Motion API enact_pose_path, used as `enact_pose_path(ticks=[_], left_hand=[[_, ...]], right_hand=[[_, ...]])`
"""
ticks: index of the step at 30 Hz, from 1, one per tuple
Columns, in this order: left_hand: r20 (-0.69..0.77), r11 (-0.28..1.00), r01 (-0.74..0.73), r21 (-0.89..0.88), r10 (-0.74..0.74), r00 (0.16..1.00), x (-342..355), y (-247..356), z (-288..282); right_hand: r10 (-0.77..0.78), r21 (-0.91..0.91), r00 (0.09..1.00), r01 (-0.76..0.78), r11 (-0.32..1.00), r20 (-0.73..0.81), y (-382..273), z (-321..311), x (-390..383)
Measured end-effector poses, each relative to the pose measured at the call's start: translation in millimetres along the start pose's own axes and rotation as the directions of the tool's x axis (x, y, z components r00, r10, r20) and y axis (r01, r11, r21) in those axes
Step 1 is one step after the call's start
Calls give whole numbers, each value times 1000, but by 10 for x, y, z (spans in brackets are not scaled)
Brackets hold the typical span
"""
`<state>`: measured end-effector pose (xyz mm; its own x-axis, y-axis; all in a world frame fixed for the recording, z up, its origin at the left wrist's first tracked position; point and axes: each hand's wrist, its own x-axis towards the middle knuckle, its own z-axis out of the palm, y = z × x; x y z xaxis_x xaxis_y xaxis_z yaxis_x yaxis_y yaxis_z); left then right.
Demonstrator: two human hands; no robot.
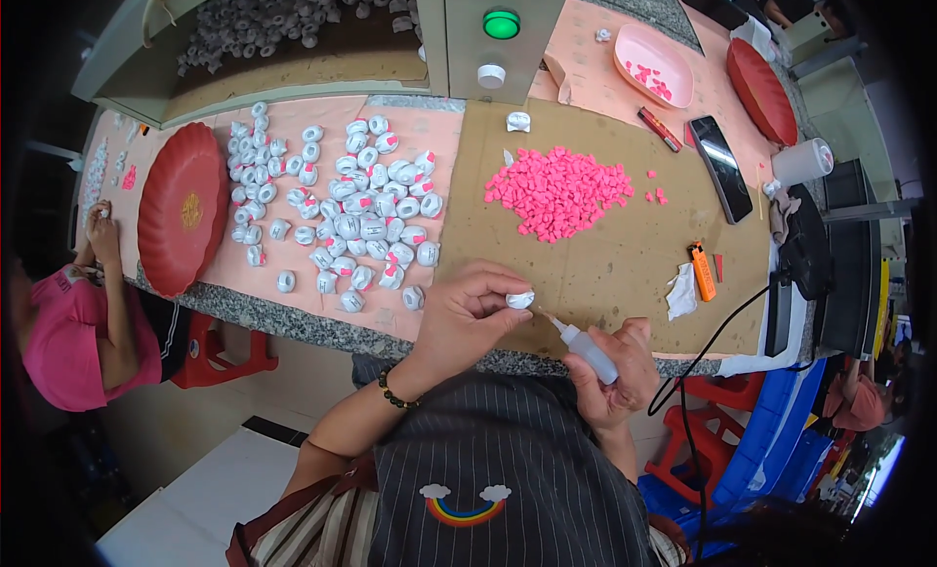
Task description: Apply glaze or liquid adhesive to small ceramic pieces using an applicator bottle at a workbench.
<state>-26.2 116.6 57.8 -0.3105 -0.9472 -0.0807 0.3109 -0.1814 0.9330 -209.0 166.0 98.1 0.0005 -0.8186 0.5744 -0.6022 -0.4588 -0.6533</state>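
Between its thumb and fingers, my left hand (473, 311) pinches a small white ring-shaped piece (520, 301) near the bench's front edge. My right hand (620, 377) is wrapped round a translucent squeeze bottle (590, 354), whose thin nozzle points up and left at the white piece. Whether the tip touches it, I cannot tell. Beyond my hands a heap of small pink pieces (558, 193) lies on brown cardboard (468, 245). To the left, many similar white pieces (376, 216) stand in a loose cluster, some with pink bits on them.
A red scalloped tray (185, 211) sits at the left, and a pink dish (654, 64) at the back right. A phone (720, 167), an orange lighter (701, 271), crumpled tissue (682, 292) and a black cable (722, 338) lie rightward. Another person (83, 323) works far left.
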Motion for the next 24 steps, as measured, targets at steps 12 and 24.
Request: enact_pose_path(ticks=[12,24], left_hand=[[3,1000,13,-3,-13,1000,36,-3,15],[-12,995,-32,-97,31,999,0,-63,-31]], right_hand=[[9,38,1000,-9,999,3,22,1,13],[600,518,798,-492,700,-54,541,-70,120]])
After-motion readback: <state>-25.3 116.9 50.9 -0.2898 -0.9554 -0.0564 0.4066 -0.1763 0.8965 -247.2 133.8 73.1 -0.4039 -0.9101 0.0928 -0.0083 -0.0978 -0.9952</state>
